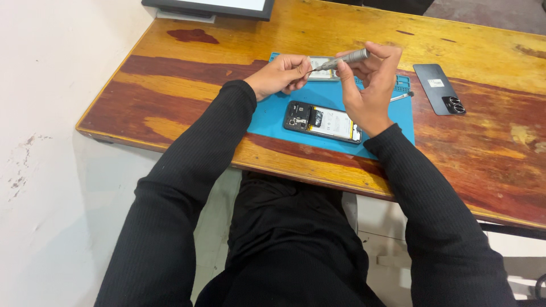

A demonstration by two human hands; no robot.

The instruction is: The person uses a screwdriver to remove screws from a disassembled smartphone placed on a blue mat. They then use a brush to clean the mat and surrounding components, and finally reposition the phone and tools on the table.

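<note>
The screwdriver (346, 58), a slim grey one, is up in the air above the blue mat (273, 116), gripped by the right hand (369, 85) with its fingers closed round the handle. The left hand (281, 74) pinches at the tip, fingers bunched tight. Beneath them on the mat lies an opened phone (323, 121), insides showing. Its dark back cover (438, 88) sits apart on the wooden counter (227, 40).
</note>
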